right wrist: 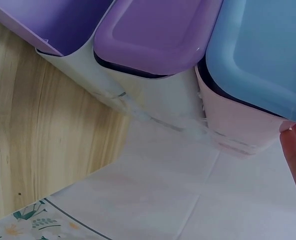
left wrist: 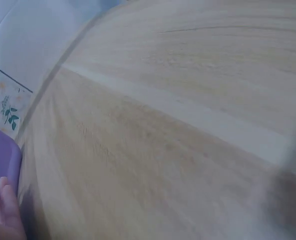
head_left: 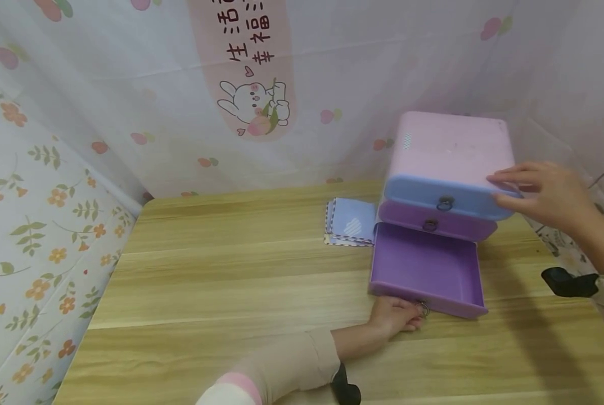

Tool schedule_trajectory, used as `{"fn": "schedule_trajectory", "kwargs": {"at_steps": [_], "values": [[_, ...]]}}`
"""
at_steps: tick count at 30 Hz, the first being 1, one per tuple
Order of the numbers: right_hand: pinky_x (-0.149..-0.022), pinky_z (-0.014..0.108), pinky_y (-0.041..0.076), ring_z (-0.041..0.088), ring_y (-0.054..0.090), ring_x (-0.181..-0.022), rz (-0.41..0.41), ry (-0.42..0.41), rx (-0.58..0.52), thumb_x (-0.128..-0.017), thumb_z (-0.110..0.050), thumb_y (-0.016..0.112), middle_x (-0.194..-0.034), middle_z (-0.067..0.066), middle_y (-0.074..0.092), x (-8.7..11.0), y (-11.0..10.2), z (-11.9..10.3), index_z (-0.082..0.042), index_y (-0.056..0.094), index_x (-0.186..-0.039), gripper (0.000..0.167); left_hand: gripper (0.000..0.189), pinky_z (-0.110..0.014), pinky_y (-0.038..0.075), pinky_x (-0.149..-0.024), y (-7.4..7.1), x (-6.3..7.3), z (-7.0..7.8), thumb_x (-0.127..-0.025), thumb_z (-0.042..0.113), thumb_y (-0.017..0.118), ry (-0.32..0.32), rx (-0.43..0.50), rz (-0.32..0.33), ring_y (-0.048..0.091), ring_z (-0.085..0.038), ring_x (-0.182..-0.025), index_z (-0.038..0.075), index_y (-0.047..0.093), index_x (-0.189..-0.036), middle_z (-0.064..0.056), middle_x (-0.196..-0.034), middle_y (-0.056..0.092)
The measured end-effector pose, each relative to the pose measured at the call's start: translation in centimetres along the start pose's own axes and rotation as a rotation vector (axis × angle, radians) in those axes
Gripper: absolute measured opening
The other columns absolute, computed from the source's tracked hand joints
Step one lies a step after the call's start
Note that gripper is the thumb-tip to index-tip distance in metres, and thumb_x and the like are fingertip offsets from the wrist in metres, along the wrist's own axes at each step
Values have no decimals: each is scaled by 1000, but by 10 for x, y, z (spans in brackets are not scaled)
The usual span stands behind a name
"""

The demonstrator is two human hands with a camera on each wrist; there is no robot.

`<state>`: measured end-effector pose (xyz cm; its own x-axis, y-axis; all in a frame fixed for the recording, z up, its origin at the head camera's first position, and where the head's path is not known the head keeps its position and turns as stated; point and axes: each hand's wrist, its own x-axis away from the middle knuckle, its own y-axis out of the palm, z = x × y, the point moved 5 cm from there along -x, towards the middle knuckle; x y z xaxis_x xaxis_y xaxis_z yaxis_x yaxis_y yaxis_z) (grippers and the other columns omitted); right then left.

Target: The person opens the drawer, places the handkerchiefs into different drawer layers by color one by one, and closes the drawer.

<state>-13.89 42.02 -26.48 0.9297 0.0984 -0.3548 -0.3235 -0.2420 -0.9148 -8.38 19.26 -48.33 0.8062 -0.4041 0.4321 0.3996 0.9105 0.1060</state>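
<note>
A small drawer unit (head_left: 456, 143) with a pink top stands at the right of the table. Its lowest purple drawer (head_left: 428, 267) is pulled out and has nothing inside. At that drawer's front, my left hand (head_left: 394, 315) pinches the ring pull (head_left: 423, 309); its fingertips also show at the lower left edge of the left wrist view. My right hand (head_left: 555, 191) rests on the unit's upper right corner, fingers extended over the top and thumb along the blue top drawer (head_left: 418, 188). The purple middle drawer (head_left: 408, 216) is closed.
A stack of folded blue cloths (head_left: 354, 218) with checked edges lies on the wooden table (head_left: 221, 281), left against the unit. A patterned curtain (head_left: 332, 73) hangs behind, and a floral one (head_left: 44, 242) at the left.
</note>
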Motion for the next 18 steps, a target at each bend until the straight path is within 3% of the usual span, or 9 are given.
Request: {"fn": "schedule_trajectory", "kwargs": {"at_steps": [3,6,10,14,18], "values": [[-68,47,35,37,47,-92,-2,9,-2,-74,-17,66,-103,21,58,0,0,0,0,64,-100,32,9,-21,51,-53,-7,6,9,-74,6,68,45,-151,-90,64,-15,-60,-1,67,-81,-8,-66,66],[-67,46,35,37,48,-91,5,3,-2,-73,-16,67,-103,20,58,0,0,1,0,65,-100,32,17,-16,48,-56,-17,12,24,-75,9,68,119,-332,-237,60,-4,-62,1,68,-90,-2,-73,68],[-66,45,36,36,49,-91,11,-5,6,-72,-16,68,-102,20,59,0,-1,1,0,65,-100,32,20,-14,47,-61,-31,16,49,-79,10,65,221,-454,-443,58,1,-67,3,66,-97,1,-81,68],[-66,46,36,36,49,-90,2,-4,13,-73,-17,67,-103,20,58,0,-1,0,-1,65,-101,32,21,-14,47,-69,-50,10,81,-81,14,63,343,-525,-524,58,1,-75,4,65,-101,2,-89,67],[-64,45,37,35,50,-87,4,-19,22,-74,-16,67,-103,19,58,0,-1,-2,-1,65,-101,31,22,-14,46,-73,-69,2,112,-85,16,60,500,-616,-520,58,-1,-81,5,63,-103,-1,-94,66]]}}
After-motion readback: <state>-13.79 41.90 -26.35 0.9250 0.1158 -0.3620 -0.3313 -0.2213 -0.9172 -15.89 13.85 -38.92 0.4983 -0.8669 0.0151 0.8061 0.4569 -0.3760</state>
